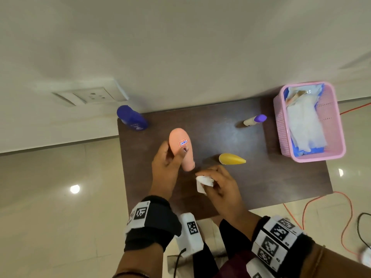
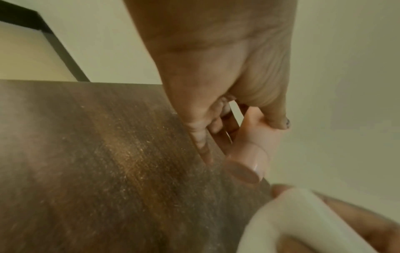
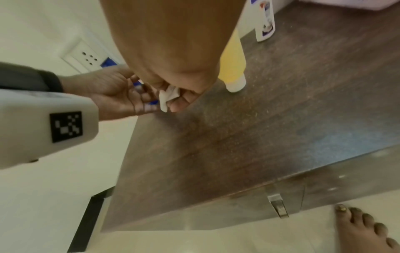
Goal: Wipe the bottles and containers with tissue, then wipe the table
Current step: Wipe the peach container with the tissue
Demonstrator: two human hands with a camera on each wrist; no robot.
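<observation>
Your right hand (image 1: 218, 184) pinches the tissue (image 1: 203, 182) beside the pink bottle (image 1: 181, 148), gripped loosely in your left hand (image 1: 167, 167) above the table (image 1: 261, 177); hard wiping could knock it loose.

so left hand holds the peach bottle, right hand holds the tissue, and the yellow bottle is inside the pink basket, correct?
Not quite. The yellow bottle stands on the table, apart from the pink basket; the head view shows it. The rest stands: the left hand holds the peach bottle and the right hand holds the tissue.
</observation>
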